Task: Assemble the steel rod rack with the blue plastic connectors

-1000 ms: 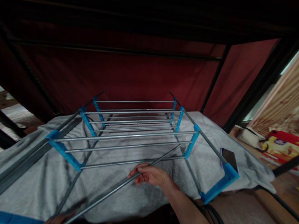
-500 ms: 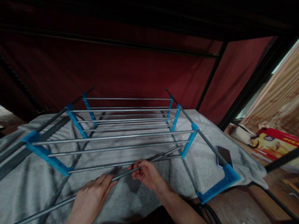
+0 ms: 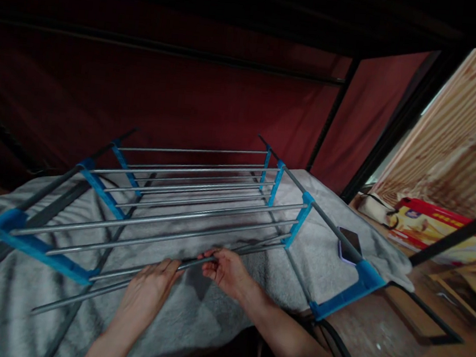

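Here a loose metal rod [image 3: 122, 287] lies slantwise over the near edge of the drying rack [image 3: 183, 206], and both hands are closed on its upper stretch. The right hand [image 3: 227, 272] pinches it between thumb and fingertips just below the nearest fixed rail; the left hand [image 3: 150, 290] wraps it a little lower, the two hands close beside each other but not touching. The rod's far tip points toward the blue bracket [image 3: 296, 226] on the rack's right side, while its near end hangs free over the grey towel [image 3: 204, 323].

The step in hand looks like fitting this rod into the frame as one more rail. The next move would call for steering the far tip into the bracket's socket, which is too small to make out here, keeping the rod level with the rails already seated so that it does not jam or slide off.

The rack rests on the towel-covered surface; a phone [image 3: 347, 244] lies on the towel near the right blue corner piece [image 3: 348, 291]
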### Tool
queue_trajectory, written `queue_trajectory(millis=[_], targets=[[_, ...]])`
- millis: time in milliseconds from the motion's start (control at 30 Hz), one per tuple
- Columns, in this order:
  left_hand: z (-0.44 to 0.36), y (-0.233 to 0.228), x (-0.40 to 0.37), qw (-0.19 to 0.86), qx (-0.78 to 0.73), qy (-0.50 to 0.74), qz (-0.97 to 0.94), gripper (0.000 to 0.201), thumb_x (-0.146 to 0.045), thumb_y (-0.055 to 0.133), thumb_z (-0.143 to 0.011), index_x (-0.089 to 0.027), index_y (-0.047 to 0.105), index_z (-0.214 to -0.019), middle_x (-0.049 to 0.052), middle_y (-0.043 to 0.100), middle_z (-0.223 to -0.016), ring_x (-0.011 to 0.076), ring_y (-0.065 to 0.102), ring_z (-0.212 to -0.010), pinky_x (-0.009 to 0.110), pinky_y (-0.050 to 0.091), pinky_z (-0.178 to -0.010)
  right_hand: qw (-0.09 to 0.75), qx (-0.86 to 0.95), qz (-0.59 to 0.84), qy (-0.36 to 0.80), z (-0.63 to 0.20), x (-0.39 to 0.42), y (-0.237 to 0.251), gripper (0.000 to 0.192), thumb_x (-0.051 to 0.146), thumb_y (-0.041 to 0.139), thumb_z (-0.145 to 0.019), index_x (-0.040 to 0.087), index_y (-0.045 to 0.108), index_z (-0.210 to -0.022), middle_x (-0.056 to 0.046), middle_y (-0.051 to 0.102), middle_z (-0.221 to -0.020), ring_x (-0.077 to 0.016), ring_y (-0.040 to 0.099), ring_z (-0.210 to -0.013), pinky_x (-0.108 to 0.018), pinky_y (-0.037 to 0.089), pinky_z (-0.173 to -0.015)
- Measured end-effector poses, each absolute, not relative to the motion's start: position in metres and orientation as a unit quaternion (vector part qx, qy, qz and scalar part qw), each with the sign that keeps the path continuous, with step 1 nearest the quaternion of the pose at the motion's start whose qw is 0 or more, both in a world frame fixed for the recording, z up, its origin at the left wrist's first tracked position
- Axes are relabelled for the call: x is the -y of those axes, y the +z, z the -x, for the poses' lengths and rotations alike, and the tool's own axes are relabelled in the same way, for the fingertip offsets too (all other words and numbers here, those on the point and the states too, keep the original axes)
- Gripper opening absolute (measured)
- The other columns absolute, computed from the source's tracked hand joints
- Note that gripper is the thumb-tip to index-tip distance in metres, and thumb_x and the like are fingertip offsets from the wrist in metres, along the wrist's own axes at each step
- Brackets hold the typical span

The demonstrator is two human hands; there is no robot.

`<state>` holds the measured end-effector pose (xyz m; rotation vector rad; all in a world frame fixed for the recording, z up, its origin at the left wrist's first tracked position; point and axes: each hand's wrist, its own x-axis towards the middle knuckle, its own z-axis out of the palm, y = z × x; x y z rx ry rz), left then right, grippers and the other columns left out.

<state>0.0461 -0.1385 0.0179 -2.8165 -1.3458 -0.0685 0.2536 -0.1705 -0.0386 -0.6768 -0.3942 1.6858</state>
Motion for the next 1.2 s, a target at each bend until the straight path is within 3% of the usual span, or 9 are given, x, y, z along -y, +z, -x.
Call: queue_trajectory(millis=[233, 333, 400, 500, 600, 733, 867, 1067, 1200], targets=[[-0.058, 0.017, 0.132, -0.012, 0.443, -0.061, 0.894, 0.031, -0.022, 0.037, -0.101, -0.018, 0.067, -0.11, 0.011, 0.072, -0.108, 0.0251, 0.066, -0.101, 0.039, 0.045, -0.092, 0.362, 0.397, 0.29, 0.792, -0.243, 0.196, -0.015, 0.021, 0.037, 0.065, -0.087, 0.018, 0.072, -0.094, -0.01, 0.074, -0.098, -0.017, 0.066, -0.078, -0.033, 0.054, -0.075], [-0.062, 0.01, 0.129, -0.037, 0.439, -0.078, 0.894, 0.02, -0.025, 0.049, -0.099, -0.019, 0.068, -0.103, 0.01, 0.071, -0.102, 0.025, 0.066, -0.098, 0.039, 0.046, -0.091, 0.373, 0.452, 0.297, 0.754, -0.248, 0.197, -0.008, 0.032, 0.045, 0.067, -0.087, 0.017, 0.073, -0.102, -0.012, 0.072, -0.107, -0.0196, 0.068, -0.085, -0.035, 0.055, -0.077], [-0.063, 0.004, 0.124, -0.037, 0.442, -0.101, 0.89, 0.018, -0.02, 0.049, -0.098, -0.019, 0.067, -0.102, 0.009, 0.071, -0.103, 0.0241, 0.065, -0.099, 0.039, 0.046, -0.092, 0.443, 0.486, 0.349, 0.668, -0.251, 0.189, -0.008, 0.03, 0.047, 0.062, -0.09, 0.02, 0.073, -0.1, -0.01, 0.073, -0.1, -0.021, 0.068, -0.085, -0.036, 0.056, -0.076], [-0.066, -0.002, 0.12, -0.033, 0.46, -0.125, 0.879, 0.02, -0.015, 0.049, -0.096, -0.018, 0.067, -0.104, 0.01, 0.07, -0.103, 0.0232, 0.065, -0.101, 0.039, 0.046, -0.095, 0.522, 0.561, 0.488, 0.418, -0.249, 0.176, -0.014, 0.024, 0.042, 0.056, -0.094, 0.023, 0.071, -0.098, -0.008, 0.072, -0.098, -0.0225, 0.067, -0.09, -0.038, 0.055, -0.083], [-0.068, -0.004, 0.119, -0.038, 0.459, -0.139, 0.877, 0.024, -0.01, 0.047, -0.094, -0.018, 0.065, -0.108, 0.009, 0.07, -0.102, 0.0224, 0.064, -0.101, 0.04, 0.046, -0.097, 0.478, 0.657, 0.555, 0.179, -0.239, 0.17, -0.021, 0.024, 0.029, 0.047, -0.098, 0.025, 0.068, -0.108, -0.008, 0.07, -0.11, -0.0231, 0.065, -0.104, -0.04, 0.052, -0.094], [-0.068, -0.007, 0.116, -0.048, 0.442, -0.169, 0.88, 0.029, -0.004, 0.044, -0.092, -0.019, 0.062, -0.111, 0.008, 0.068, -0.105, 0.0227, 0.062, -0.104, 0.04, 0.047, -0.097, 0.358, 0.759, 0.544, -0.024, -0.229, 0.166, -0.028, 0.032, 0.016, 0.042, -0.097, 0.021, 0.064, -0.119, -0.01, 0.069, -0.117, -0.0247, 0.063, -0.108, -0.044, 0.046, -0.1], [-0.068, -0.009, 0.114, -0.052, 0.429, -0.197, 0.88, 0.027, -0.007, 0.045, -0.094, -0.018, 0.061, -0.113, 0.008, 0.068, -0.109, 0.0231, 0.061, -0.107, 0.039, 0.045, -0.1, 0.252, 0.8, 0.53, -0.124, -0.228, 0.159, -0.036, 0.027, 0.011, 0.044, -0.096, 0.017, 0.063, -0.114, -0.011, 0.07, -0.108, -0.0263, 0.062, -0.102, -0.046, 0.041, -0.1], [-0.057, -0.007, 0.127, -0.065, 0.365, -0.291, 0.882, 0.04, -0.007, 0.052, -0.088, -0.023, 0.06, -0.125, 0.007, 0.066, -0.121, 0.0225, 0.057, -0.116, 0.044, 0.036, -0.11, 0.204, 0.803, 0.53, -0.181, -0.235, 0.153, -0.045, 0.03, 0.003, 0.041, -0.095, 0.018, 0.065, -0.103, -0.009, 0.07, -0.097, -0.023, 0.061, -0.088, -0.038, 0.042, -0.086], [-0.024, -0.012, 0.135, -0.063, 0.438, -0.468, 0.765, 0.022, -0.005, 0.052, -0.081, -0.024, 0.062, -0.087, 0.003, 0.065, -0.086, 0.0209, 0.058, -0.09, 0.041, 0.041, -0.092, 0.202, 0.811, 0.517, -0.186, -0.236, 0.152, -0.044, 0.035, 0.005, 0.045, -0.096, 0.015, 0.063, -0.124, -0.008, 0.071, -0.099, -0.0221, 0.063, -0.09, -0.037, 0.042, -0.085]])
